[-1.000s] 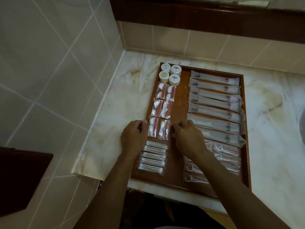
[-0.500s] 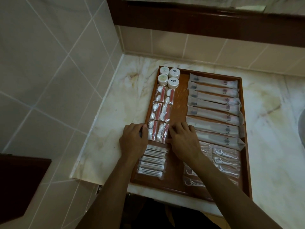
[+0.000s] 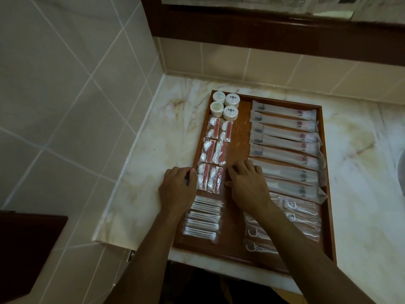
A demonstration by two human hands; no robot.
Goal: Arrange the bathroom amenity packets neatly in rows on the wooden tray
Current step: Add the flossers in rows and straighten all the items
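From the head view I see both forearms reaching forward over the near edge of the wooden tray (image 3: pixel 326 183), backs of the hands up. My left hand (image 3: pixel 178 189) sits at the tray's left rim, fingers curled down with the tips against the left side of the nearest pair of red-and-white packets (image 3: pixel 210 179). My right hand (image 3: pixel 247 185) lies on the tray floor just right of that same pair, fingers bent, tips touching the wood beside it; whether either hand truly pinches the wrapping I cannot tell. The two hands stand apart with the pair between them.

Beyond my fingertips two more pairs of these packets (image 3: pixel 213 151) run away in a column, ending at four small round jars (image 3: pixel 224 105). Just beneath my left wrist lies a stack of cotton swab packets (image 3: pixel 203 220). To the right of my right hand, long sachets (image 3: pixel 285 137) lie crosswise in a row, the nearest ones partly under my knuckles. Under my right forearm are floss pick packets (image 3: pixel 300 216). The tray rests on a marble worktop (image 3: pixel 153 172).
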